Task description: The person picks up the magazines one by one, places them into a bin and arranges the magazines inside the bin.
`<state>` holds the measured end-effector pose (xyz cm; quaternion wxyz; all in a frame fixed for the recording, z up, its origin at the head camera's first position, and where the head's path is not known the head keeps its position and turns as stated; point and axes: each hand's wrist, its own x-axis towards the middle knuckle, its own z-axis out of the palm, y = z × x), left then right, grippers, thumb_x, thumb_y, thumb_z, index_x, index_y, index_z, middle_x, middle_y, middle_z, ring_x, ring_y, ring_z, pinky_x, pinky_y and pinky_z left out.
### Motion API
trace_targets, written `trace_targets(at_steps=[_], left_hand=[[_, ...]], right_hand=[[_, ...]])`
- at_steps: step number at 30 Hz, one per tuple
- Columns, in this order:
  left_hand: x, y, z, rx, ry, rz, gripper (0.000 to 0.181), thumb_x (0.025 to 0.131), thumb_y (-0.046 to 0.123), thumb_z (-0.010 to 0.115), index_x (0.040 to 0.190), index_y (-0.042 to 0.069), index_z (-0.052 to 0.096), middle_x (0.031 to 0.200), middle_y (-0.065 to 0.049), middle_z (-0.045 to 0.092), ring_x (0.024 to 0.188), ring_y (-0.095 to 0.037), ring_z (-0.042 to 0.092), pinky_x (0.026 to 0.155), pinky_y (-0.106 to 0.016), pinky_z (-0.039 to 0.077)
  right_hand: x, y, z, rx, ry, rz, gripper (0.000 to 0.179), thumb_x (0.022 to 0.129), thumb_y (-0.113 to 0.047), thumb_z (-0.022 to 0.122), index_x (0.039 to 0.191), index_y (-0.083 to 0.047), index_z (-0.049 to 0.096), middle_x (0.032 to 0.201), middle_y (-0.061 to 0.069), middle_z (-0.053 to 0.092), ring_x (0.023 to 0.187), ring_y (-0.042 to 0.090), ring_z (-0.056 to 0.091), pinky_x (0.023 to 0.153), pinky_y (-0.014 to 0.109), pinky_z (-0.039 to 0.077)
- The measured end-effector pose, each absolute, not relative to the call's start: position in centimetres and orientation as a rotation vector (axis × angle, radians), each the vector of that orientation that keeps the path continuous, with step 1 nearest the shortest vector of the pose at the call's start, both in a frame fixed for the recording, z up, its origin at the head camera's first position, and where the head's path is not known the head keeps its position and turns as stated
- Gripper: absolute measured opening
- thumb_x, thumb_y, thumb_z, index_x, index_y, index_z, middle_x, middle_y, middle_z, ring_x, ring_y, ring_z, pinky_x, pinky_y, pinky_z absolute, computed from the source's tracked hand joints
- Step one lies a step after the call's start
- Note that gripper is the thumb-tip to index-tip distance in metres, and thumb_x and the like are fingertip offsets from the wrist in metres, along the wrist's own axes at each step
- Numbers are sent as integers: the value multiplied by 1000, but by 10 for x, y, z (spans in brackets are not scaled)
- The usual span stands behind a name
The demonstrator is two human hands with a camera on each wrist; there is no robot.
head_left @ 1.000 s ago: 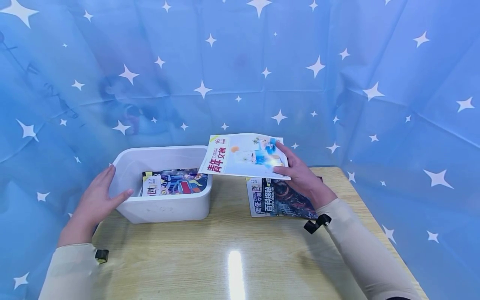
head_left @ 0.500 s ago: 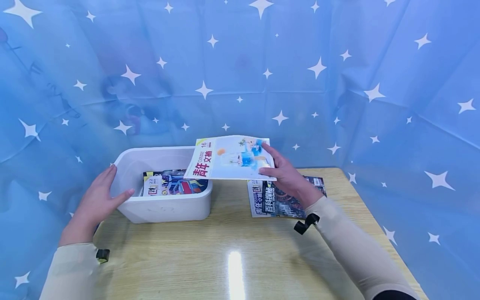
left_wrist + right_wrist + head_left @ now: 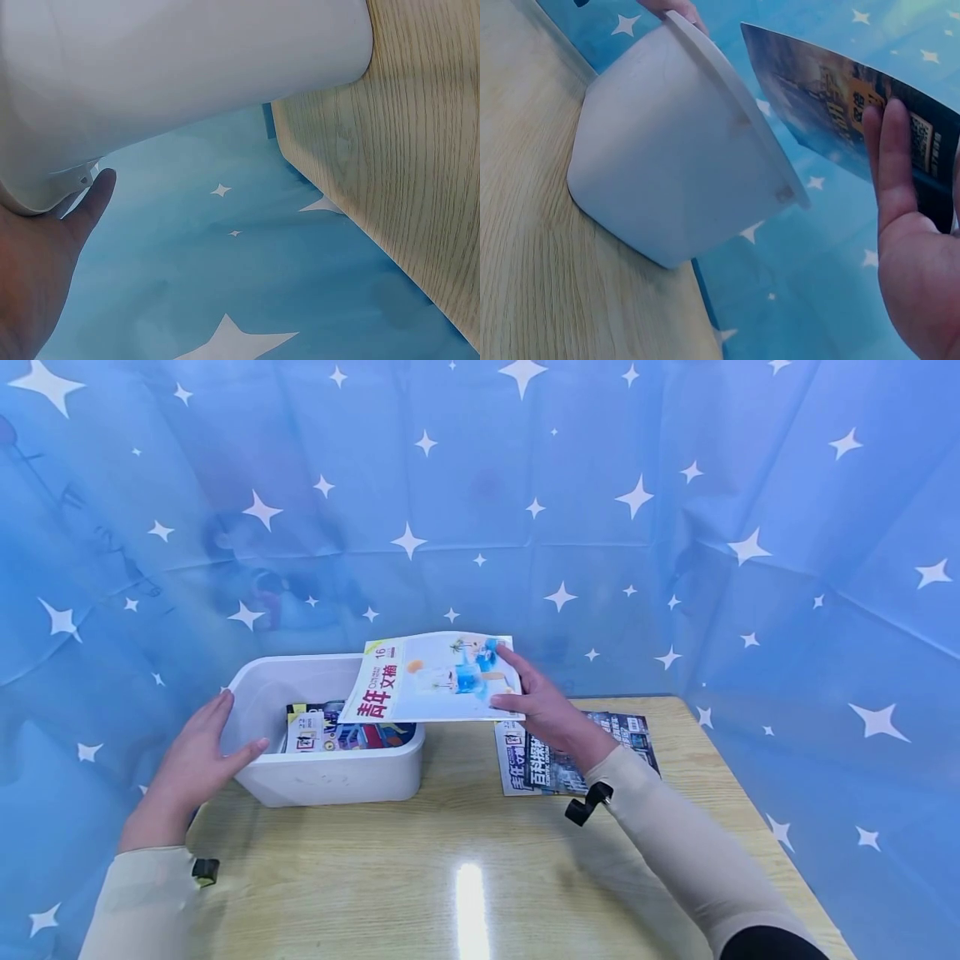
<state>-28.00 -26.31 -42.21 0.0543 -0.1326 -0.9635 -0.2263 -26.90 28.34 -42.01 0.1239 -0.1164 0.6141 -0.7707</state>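
Note:
My right hand (image 3: 551, 706) holds a white magazine (image 3: 442, 681) by its right edge, thumb on the cover and fingers beneath. The magazine's left part overlaps the bin's right end in the head view. Its dark back cover (image 3: 825, 97) shows in the right wrist view, with my fingers (image 3: 895, 154) laid against it. At the left corner of the white plastic bin (image 3: 330, 781), my left hand (image 3: 191, 768) touches the rim with fairly straight fingers and a spread thumb. Magazines with colourful covers (image 3: 356, 735) lie inside the bin, partly hidden by the held one.
More magazines (image 3: 577, 764) lie on the wooden table (image 3: 360, 885) to the right, partly hidden by my right hand and wrist. A blue curtain (image 3: 480, 485) with white stars hangs behind the table and along its sides.
My right hand has carried the white magazine leftward, further over the bin. More of the magazines on the table is uncovered. The left hand and bin have stayed in place.

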Motion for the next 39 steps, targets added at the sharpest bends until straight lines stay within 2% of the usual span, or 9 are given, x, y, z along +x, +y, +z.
trace_targets(at_steps=[1,2,8,13,26,39], left_hand=[[-280,-263,-422,-402,-2926,-687,111,105,59,69,175,-3,9,180,-33,9,164,-60,11,118,-89,19],[-279,-262,-421,-403,-2926,-687,111,105,59,69,174,-3,9,180,-33,9,163,-60,11,118,-89,20],[-278,-261,-420,-394,-2931,-687,111,105,60,68,174,-3,9,180,-33,9,163,-60,10,118,-89,20],[-280,-262,-421,-402,-2928,-687,110,105,59,69,174,-3,9,180,-32,9,164,-60,10,119,-88,19],[-280,-262,-422,-368,-2952,-688,112,105,62,68,175,0,7,181,-32,7,164,-60,9,117,-90,20],[-282,-264,-423,-386,-2943,-678,112,105,62,68,175,-1,8,181,-31,8,164,-58,10,117,-89,20]], right_hand=[[-270,281,-420,-347,1779,-2253,95,107,3,69,178,-37,20,180,5,29,154,35,49,123,42,47],[-271,278,-419,-347,1777,-2254,95,107,4,68,178,-37,21,179,6,31,152,34,51,120,39,50],[-275,264,-419,-374,1754,-2255,95,107,6,66,179,-33,19,180,7,29,151,34,52,117,36,52],[-279,251,-420,-382,1746,-2246,97,106,7,68,179,-32,17,177,9,37,148,35,57,113,36,57],[-285,225,-415,-389,1726,-2231,97,106,6,69,179,-31,18,173,9,44,141,35,64,107,37,61],[-294,207,-414,-389,1689,-2241,97,105,6,70,178,-32,20,171,9,46,140,34,65,108,39,60]])
